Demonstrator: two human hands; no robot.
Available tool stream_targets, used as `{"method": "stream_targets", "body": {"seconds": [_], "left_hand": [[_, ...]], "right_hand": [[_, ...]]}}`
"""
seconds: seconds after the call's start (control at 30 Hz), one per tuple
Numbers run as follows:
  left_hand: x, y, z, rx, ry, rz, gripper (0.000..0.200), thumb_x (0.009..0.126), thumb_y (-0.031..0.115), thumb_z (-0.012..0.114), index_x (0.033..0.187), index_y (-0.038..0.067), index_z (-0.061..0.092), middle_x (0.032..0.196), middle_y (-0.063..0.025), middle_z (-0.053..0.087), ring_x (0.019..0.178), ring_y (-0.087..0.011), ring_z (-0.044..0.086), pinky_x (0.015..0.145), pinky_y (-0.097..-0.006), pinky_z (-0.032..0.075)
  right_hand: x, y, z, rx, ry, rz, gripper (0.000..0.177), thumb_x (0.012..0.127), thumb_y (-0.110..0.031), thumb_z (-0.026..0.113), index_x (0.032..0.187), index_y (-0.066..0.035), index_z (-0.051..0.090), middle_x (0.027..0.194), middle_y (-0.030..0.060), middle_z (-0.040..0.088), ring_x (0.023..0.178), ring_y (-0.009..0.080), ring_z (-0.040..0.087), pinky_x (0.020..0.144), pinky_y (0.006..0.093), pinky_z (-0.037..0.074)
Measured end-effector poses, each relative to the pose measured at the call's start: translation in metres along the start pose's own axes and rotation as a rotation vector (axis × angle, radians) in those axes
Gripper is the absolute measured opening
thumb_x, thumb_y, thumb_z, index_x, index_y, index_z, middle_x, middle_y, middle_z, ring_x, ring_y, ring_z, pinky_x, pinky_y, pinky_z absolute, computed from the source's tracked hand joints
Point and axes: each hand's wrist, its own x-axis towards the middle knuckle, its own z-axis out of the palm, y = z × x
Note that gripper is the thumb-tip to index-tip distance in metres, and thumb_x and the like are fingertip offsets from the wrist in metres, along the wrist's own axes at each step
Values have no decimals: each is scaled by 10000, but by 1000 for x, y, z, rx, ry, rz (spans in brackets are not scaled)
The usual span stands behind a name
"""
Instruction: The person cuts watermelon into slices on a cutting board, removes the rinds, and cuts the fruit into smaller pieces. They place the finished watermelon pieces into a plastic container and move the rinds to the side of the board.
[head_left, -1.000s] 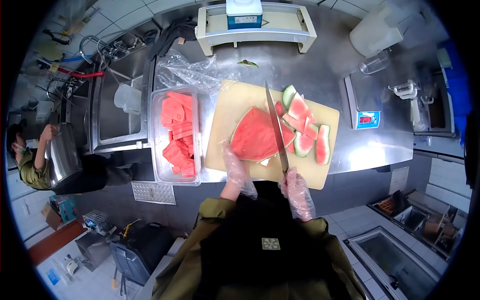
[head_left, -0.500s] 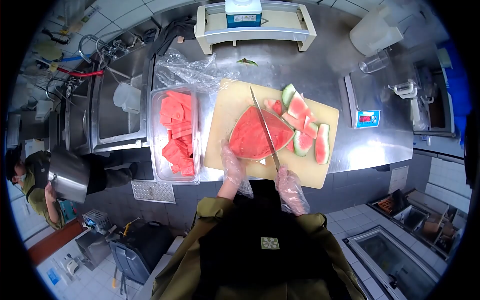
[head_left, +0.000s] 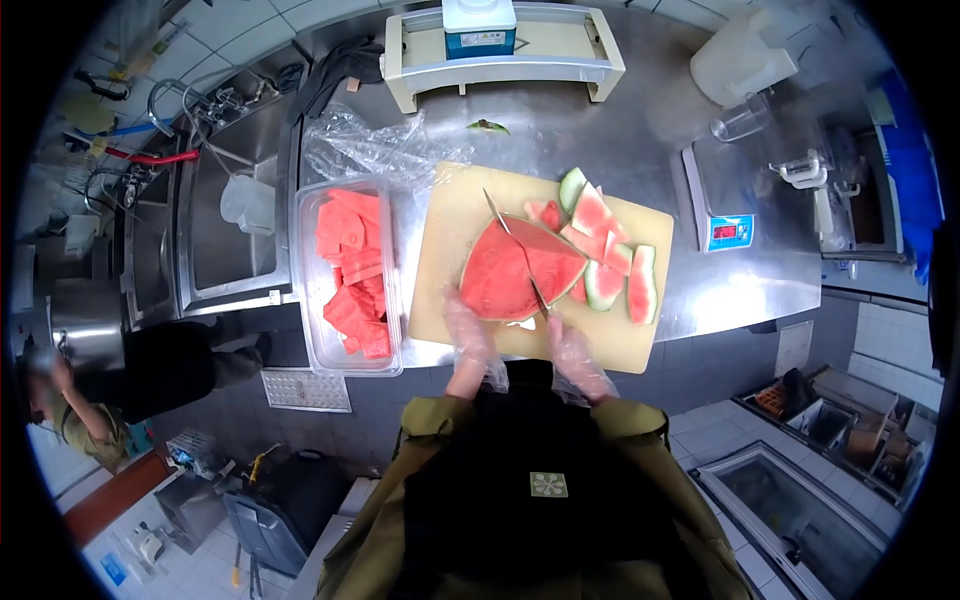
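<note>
A large wedge of watermelon (head_left: 490,275), red flesh up, lies on the cream cutting board (head_left: 435,240). My left hand (head_left: 472,338), in a clear plastic glove, grips its lower left edge. My right hand (head_left: 580,362), gloved too, is closed around the handle of a long knife (head_left: 497,212). The blade runs slantwise across the flesh and sits partly in it, its tip beyond the far edge. Rind pieces and trimmed scraps (head_left: 592,212) are piled to the right of the wedge. Left of the board, a clear plastic container (head_left: 395,340) holds several cut watermelon pieces (head_left: 350,260).
Crumpled plastic film (head_left: 360,140) lies behind the container. A digital scale (head_left: 728,232) stands at the right, a raised white stand (head_left: 500,75) at the back. Sinks (head_left: 235,285) adjoin on the left, where a person (head_left: 95,425) carries a large metal pot (head_left: 85,325).
The knife blade has sunk into the watermelon, and my right hand has shifted slightly up and left. My left hand stays at the wedge. The person with the pot has moved further left.
</note>
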Motion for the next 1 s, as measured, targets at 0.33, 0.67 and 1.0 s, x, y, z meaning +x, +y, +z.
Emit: {"method": "stream_targets", "body": {"seconds": [0.33, 0.67, 1.0], "left_hand": [[36, 80, 15, 476, -94, 251, 390, 954, 172, 433, 1272, -45, 495, 1186, -191, 565, 1091, -272, 561, 973, -386, 429], [156, 85, 96, 1448, -752, 694, 344, 930, 296, 407, 904, 48, 644, 894, -200, 662, 904, -407, 617, 863, -503, 461], [168, 63, 86, 1434, -681, 376, 457, 952, 403, 390, 1126, 42, 609, 1075, -248, 631, 976, -428, 600, 888, -486, 460]], "right_hand": [[-4, -29, -42, -183, -53, 12, 638, 990, -524, 341, 977, 30, 657, 906, 299, 630, 912, 483, 585, 819, 506, 447], [19, -2, -38, -196, -108, -39, 620, 996, -518, 333, 964, 17, 644, 917, 281, 636, 877, 472, 588, 823, 523, 441], [27, -9, -42, -210, -142, -120, 606, 1014, -475, 316, 915, 16, 657, 866, 269, 637, 845, 461, 588, 812, 491, 449]]}}
